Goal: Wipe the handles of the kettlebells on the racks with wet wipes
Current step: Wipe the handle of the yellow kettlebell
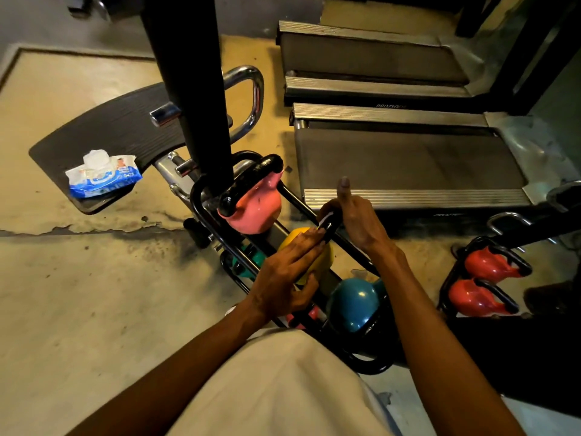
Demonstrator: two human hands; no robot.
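A black rack (201, 202) holds a pink kettlebell (254, 212), a yellow kettlebell (323, 259) and a blue kettlebell (355, 303). My left hand (286, 275) lies flat on the yellow kettlebell with straight fingers, its fingertips touching the black handle (328, 226). My right hand (352, 218) grips that handle, thumb pointing up; a sliver of white wipe (322, 221) shows under its fingers. A blue pack of wet wipes (103, 177) lies on a black platform at left.
A thick black post (191, 89) and a chrome handle (251, 99) stand behind the rack. Two treadmills (408, 158) lie at right. A second small rack with two red kettlebells (484, 281) stands at right. Worn concrete floor at left.
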